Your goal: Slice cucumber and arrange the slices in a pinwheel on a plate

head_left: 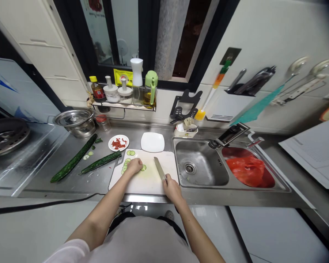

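Note:
On the white cutting board (150, 184), my left hand (135, 166) is curled with its fingers together among the cucumber slices (125, 165). One cucumber slice (144, 167) shows right at its fingertips; whatever the fingers hold is hidden. My right hand (171, 187) grips the handle of a kitchen knife (159, 168). Its blade points away from me over the right half of the board, apart from the slices. More slices lie at the board's far left corner. Left of the board, a cut cucumber (101, 163) and a longer whole cucumber (74, 160) rest on the steel counter.
Behind the board stand a white plate (152, 141) and a small dish of chopped red pieces (118, 143). The sink (200, 164) adjoins the board's right side. A lidded steel pot (79, 124) is at back left, near a shelf of seasoning bottles (126, 105).

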`<action>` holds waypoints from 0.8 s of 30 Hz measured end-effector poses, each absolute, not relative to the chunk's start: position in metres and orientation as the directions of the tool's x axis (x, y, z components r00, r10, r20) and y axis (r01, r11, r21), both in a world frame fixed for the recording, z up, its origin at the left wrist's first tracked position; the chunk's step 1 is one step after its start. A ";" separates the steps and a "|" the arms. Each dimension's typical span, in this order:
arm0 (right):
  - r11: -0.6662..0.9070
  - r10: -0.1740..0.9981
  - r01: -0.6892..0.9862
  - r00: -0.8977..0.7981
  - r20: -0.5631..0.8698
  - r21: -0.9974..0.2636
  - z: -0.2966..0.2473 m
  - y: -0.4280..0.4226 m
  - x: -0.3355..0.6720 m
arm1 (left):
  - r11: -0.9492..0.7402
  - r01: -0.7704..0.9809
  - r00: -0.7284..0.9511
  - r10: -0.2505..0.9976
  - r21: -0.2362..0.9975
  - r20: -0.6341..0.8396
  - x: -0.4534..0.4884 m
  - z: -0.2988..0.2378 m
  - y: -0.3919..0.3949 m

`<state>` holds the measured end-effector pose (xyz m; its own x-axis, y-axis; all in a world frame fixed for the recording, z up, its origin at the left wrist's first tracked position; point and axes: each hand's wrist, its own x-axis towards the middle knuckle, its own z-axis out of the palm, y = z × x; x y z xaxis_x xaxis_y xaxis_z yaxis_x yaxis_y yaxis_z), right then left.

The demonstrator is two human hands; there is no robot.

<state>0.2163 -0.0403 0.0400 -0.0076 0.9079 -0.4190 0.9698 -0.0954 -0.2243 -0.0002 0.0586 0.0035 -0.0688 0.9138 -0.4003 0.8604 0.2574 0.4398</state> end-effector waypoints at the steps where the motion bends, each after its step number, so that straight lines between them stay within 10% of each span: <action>1: -0.098 0.908 0.970 -0.005 -0.420 -0.222 0.039 -0.040 0.216 | 0.259 0.856 -0.070 0.916 0.447 -0.396 0.000 0.005 0.058; 16: -0.049 0.913 0.981 -0.033 -0.406 -0.188 0.027 -0.031 0.214 | 0.294 0.514 -0.131 0.955 0.806 -0.265 -0.038 -0.032 -0.017; 24: -0.040 0.911 0.981 -0.042 -0.411 -0.189 0.024 -0.027 0.210 | 0.401 0.513 -0.325 0.909 0.759 -0.261 -0.083 -0.036 -0.022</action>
